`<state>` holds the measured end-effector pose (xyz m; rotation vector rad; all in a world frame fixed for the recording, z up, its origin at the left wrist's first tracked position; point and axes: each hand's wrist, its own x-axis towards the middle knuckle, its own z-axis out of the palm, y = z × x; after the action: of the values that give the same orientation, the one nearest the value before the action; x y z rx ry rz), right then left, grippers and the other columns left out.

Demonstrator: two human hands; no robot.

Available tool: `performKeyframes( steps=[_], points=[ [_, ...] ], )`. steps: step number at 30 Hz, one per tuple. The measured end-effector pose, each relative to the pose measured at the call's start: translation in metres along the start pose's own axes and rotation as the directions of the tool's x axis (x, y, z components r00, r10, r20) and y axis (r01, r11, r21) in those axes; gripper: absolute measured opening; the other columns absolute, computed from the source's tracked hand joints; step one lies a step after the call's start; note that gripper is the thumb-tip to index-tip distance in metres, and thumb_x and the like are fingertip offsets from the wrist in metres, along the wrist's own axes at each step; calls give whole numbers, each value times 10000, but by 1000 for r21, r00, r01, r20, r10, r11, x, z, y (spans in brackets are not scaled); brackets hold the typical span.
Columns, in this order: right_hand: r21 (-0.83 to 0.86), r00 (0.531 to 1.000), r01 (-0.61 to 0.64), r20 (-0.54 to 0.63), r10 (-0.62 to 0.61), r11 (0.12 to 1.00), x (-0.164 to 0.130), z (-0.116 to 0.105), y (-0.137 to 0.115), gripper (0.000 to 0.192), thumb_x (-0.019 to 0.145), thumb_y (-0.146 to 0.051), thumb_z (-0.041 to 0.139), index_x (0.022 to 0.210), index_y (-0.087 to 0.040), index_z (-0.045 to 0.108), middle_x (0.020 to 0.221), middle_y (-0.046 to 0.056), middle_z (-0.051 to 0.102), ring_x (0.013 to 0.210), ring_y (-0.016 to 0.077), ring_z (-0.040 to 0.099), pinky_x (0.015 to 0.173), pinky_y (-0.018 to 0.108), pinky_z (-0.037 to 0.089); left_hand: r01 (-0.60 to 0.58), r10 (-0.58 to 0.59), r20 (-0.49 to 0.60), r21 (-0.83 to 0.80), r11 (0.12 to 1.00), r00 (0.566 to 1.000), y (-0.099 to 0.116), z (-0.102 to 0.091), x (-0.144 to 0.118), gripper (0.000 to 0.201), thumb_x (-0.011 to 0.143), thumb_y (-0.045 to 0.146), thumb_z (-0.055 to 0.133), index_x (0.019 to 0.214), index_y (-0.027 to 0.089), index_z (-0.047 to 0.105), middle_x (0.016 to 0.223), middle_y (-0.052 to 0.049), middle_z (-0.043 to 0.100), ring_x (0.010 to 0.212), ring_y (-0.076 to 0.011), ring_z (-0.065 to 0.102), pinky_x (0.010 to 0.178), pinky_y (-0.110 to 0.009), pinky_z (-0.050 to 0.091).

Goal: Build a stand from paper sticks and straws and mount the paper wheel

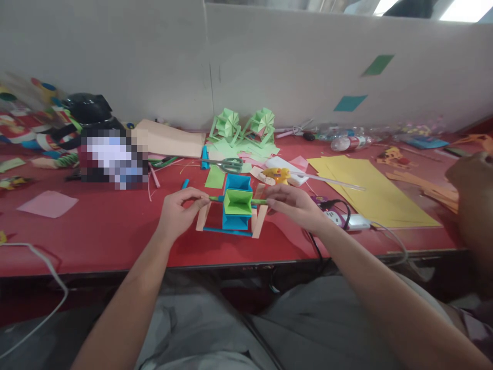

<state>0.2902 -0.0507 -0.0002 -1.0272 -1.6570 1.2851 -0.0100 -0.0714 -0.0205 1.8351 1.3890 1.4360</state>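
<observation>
A folded paper wheel in blue and green sits at the middle of a small stand, with a thin rolled-paper axle through it. My left hand pinches the green left end of this axle. At the other side, the fingertips of my right hand close on the green right end. Under the wheel, the stand has tan strips as legs and a blue rolled-paper bar along its front. A yellow glue gun lies just behind my right hand.
Behind are scissors, two green paper wheels and a cardboard sheet. Yellow paper and a power strip with cables lie to the right. Another person's hand is at the far right. A phone stands left.
</observation>
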Motion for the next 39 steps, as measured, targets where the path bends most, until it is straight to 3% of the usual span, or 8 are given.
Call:
performKeyframes(
  steps=[2, 4, 7, 9, 14, 23, 29, 39],
  points=[
    [-108, 989, 94, -103, -105, 990, -2, -1, -1, 333, 838, -510, 719, 1005, -233, 639, 1096, 78, 681, 1019, 234, 652, 862, 395, 563, 11, -11, -20, 9, 1000, 1000, -2, 0, 0, 139, 803, 334, 716, 763, 203, 737, 794, -42, 759, 772, -202, 707, 756, -335, 562],
    [-188, 971, 175, -132, -202, 966, -4, -1, -2, 443, 823, -512, 736, 1159, -259, 597, 1289, 97, 612, 1192, 263, 581, 943, 406, 536, 17, -17, -35, 14, 1000, 999, -3, 1, 1, 140, 800, 335, 708, 763, 203, 731, 779, -38, 752, 755, -198, 701, 748, -334, 562],
    [-233, 971, 229, -17, -239, 945, -5, 2, -3, 826, 742, -474, 824, 1445, -326, 416, 1568, 99, 389, 1414, 301, 411, 1079, 456, 470, 23, -22, -35, 14, 1000, 999, -4, 2, 1, 132, 805, 320, 684, 763, 199, 715, 776, -32, 742, 759, -191, 699, 761, -328, 560],
    [-240, 969, 245, 38, -243, 939, -4, 7, -3, 908, 749, -447, 826, 1511, -343, 344, 1592, 97, 364, 1436, 297, 397, 1117, 481, 445, 26, -25, -24, 10, 1000, 999, -4, 3, 1, 131, 812, 315, 669, 767, 195, 700, 785, -32, 736, 772, -190, 698, 774, -325, 559],
    [-284, 964, 262, 32, -264, 922, 0, 15, 2, 682, 843, -421, 743, 1456, -296, 472, 1384, 111, 586, 1301, 290, 557, 1090, 502, 485, 30, -30, 14, 8, 1000, 999, -4, 4, 2, 136, 833, 314, 641, 777, 193, 666, 785, -27, 712, 795, -190, 690, 812, -331, 561],
    [-302, 975, 217, 24, -221, 928, 2, 16, 10, 339, 819, -399, 754, 1113, -254, 667, 1190, 91, 684, 1117, 278, 653, 1011, 477, 534, 2, -4, 35, 32, 999, 999, -8, 6, 1, 144, 865, 319, 608, 779, 207, 638, 794, -24, 693, 805, -185, 674, 831, -333, 552],
    [-302, 974, 218, 3, -228, 928, 3, 20, 11, 216, 893, -413, 668, 1010, -232, 681, 1091, 87, 692, 1036, 259, 665, 972, 438, 538, 4, -6, 44, 56, 998, 999, -9, 6, 1, 152, 881, 322, 579, 796, 207, 628, 813, -22, 693, 813, -187, 669, 831, -341, 539],
    [-454, 943, 321, 74, -324, 831, 3, 22, 5, 178, 943, -390, 607, 967, -238, 695, 1046, 91, 721, 1008, 272, 661, 920, 429, 520, 38, -41, 41, 71, 997, 998, -9, 6, 0, 146, 877, 330, 567, 802, 212, 608, 815, -19, 693, 821, -193, 663, 827, -347, 531]
  ],
)
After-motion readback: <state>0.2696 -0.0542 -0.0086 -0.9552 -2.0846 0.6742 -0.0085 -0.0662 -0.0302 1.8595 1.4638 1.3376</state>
